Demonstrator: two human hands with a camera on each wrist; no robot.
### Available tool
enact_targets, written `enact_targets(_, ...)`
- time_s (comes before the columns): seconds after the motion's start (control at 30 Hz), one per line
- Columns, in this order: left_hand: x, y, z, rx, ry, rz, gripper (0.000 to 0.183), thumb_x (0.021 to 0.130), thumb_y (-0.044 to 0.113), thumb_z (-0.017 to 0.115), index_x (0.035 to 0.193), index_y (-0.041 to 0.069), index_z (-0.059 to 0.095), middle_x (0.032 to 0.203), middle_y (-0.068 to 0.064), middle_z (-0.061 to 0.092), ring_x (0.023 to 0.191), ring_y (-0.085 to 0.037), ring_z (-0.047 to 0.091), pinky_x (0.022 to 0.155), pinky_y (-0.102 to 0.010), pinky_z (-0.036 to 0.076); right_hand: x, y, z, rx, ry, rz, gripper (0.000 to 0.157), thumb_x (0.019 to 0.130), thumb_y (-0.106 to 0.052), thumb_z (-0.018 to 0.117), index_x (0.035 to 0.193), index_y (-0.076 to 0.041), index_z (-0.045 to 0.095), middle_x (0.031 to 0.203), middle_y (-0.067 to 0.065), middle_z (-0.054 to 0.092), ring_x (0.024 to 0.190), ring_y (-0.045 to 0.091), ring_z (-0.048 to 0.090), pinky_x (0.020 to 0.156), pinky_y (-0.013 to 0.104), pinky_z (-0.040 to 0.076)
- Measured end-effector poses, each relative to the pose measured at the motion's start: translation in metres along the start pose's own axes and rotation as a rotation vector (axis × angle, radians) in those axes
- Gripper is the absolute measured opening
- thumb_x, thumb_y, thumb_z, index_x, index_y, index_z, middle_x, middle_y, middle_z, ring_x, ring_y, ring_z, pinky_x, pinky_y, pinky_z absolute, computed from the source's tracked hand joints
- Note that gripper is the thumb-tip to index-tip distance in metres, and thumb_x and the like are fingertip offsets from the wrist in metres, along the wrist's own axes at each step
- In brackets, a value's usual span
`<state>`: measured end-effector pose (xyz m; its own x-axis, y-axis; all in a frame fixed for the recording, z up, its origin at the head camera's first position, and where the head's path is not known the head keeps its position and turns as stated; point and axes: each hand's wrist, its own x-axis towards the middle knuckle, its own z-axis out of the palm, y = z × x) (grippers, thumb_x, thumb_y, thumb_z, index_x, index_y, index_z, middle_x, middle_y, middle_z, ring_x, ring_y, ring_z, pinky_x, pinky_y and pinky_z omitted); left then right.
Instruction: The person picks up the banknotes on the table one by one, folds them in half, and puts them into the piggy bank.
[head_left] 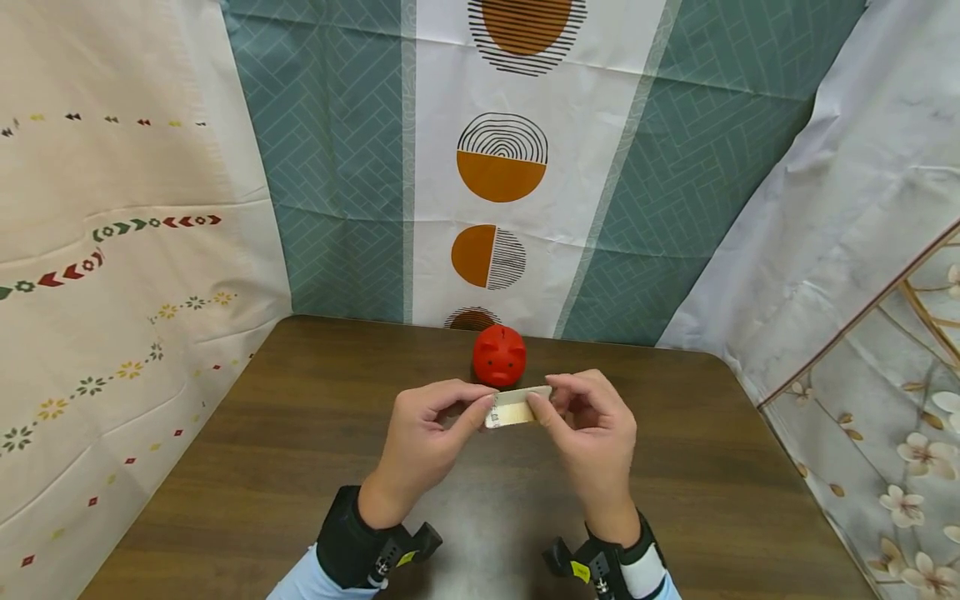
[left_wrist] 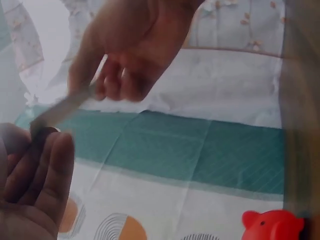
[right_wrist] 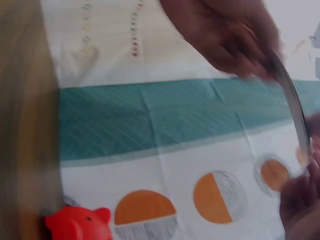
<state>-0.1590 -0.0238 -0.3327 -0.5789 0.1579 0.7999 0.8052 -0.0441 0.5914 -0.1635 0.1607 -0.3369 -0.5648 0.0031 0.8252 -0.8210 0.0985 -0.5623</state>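
A small folded banknote [head_left: 517, 407], cream with dark print at its left end, is held up between both hands. My left hand [head_left: 427, 433] pinches its left end between thumb and fingertips. At the other end, my right hand [head_left: 592, 425] pinches it the same way, thumb on the near face. In the right wrist view the banknote [right_wrist: 292, 102] appears edge-on, thin and slightly bowed. Just beyond the hands, a red piggy bank [head_left: 498, 354] stands upright on the table, its face toward me and a dark slot on top.
The brown wooden table [head_left: 315, 433] reaches back to a teal and white patterned curtain [head_left: 345, 167]. A cream embroidered cloth [head_left: 135, 292] hangs along the left side, and a white floral cloth [head_left: 885, 433] along the right. Black camera straps [head_left: 352, 533] wrap both wrists.
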Motion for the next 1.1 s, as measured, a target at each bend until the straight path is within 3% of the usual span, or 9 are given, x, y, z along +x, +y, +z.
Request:
enact_targets(0.1, 0.000, -0.002, 0.008, 0.020, 0.006, 0.080, 0.021, 0.076, -0.018, 0.065, 0.094, -0.007, 0.065, 0.086, -0.014, 0.065, 0.069, -0.021, 0.062, 0.063, -0.033, 0.054, -0.002, 0.000, 0.010, -0.042, 0.021, -0.042, 0.023, 0.070, 0.017, 0.071, 0.090, 0.005, 0.065, 0.078, 0.014, 0.053, 0.064, 0.021, 0.045, 0.050, 0.020, 0.041)
enact_targets(0.23, 0.001, -0.004, 0.016, 0.113, 0.027, 0.220, 0.014, 0.083, -0.005, 0.067, 0.097, -0.004, 0.065, 0.091, -0.011, 0.065, 0.078, -0.020, 0.063, 0.068, -0.031, 0.053, -0.002, -0.002, 0.017, -0.014, -0.056, -0.100, 0.011, 0.085, 0.001, 0.065, 0.095, 0.006, 0.066, 0.086, 0.016, 0.058, 0.071, 0.020, 0.051, 0.059, 0.021, 0.047)
enact_targets(0.37, 0.001, -0.005, 0.017, 0.181, 0.042, 0.292, 0.010, 0.088, 0.005, 0.066, 0.097, 0.000, 0.065, 0.092, -0.008, 0.064, 0.080, -0.017, 0.062, 0.069, -0.029, 0.053, -0.001, -0.004, 0.019, 0.038, -0.128, -0.139, 0.019, 0.094, -0.011, 0.059, 0.100, 0.006, 0.066, 0.092, 0.017, 0.061, 0.079, 0.024, 0.056, 0.066, 0.026, 0.051)
enact_targets(0.47, 0.002, -0.002, 0.015, 0.184, 0.070, 0.255, 0.013, 0.082, -0.003, 0.066, 0.094, 0.000, 0.064, 0.083, -0.005, 0.062, 0.069, -0.014, 0.058, 0.059, -0.027, 0.052, -0.001, -0.004, 0.017, 0.062, -0.116, -0.126, 0.011, 0.091, -0.004, 0.060, 0.096, 0.005, 0.066, 0.086, 0.014, 0.062, 0.072, 0.021, 0.055, 0.061, 0.023, 0.050)
enact_targets(0.57, 0.003, 0.002, 0.011, 0.195, 0.113, 0.158, 0.023, 0.075, -0.009, 0.066, 0.096, 0.000, 0.061, 0.073, -0.003, 0.055, 0.058, -0.015, 0.049, 0.046, -0.028, 0.046, -0.001, -0.005, 0.012, 0.098, -0.088, -0.072, 0.006, 0.088, 0.005, 0.061, 0.093, 0.006, 0.064, 0.078, 0.013, 0.059, 0.065, 0.018, 0.051, 0.055, 0.021, 0.047)
enact_targets(0.73, 0.001, -0.002, 0.005, 0.139, 0.086, 0.044, 0.016, 0.081, -0.004, 0.066, 0.094, 0.002, 0.061, 0.076, -0.005, 0.050, 0.062, -0.017, 0.044, 0.047, -0.028, 0.041, -0.004, -0.004, 0.007, 0.155, -0.098, 0.008, 0.009, 0.088, 0.004, 0.061, 0.095, 0.009, 0.059, 0.079, 0.016, 0.058, 0.064, 0.022, 0.053, 0.059, 0.024, 0.051)
enact_targets(0.87, 0.001, -0.001, 0.005, 0.071, 0.021, 0.051, 0.008, 0.085, -0.004, 0.062, 0.086, 0.004, 0.060, 0.079, -0.002, 0.053, 0.067, -0.013, 0.046, 0.052, -0.027, 0.042, -0.003, -0.003, 0.009, 0.191, -0.163, -0.009, 0.009, 0.091, -0.001, 0.060, 0.093, 0.007, 0.059, 0.081, 0.015, 0.059, 0.067, 0.020, 0.052, 0.059, 0.023, 0.050)
enact_targets(1.1, 0.002, 0.003, 0.009, 0.090, -0.048, 0.098, 0.016, 0.078, -0.009, 0.063, 0.082, 0.006, 0.061, 0.077, 0.001, 0.055, 0.069, -0.012, 0.047, 0.055, -0.027, 0.041, 0.000, -0.004, 0.015, 0.217, -0.264, -0.082, 0.007, 0.092, -0.003, 0.059, 0.088, 0.003, 0.060, 0.077, 0.007, 0.057, 0.065, 0.017, 0.050, 0.050, 0.024, 0.044)
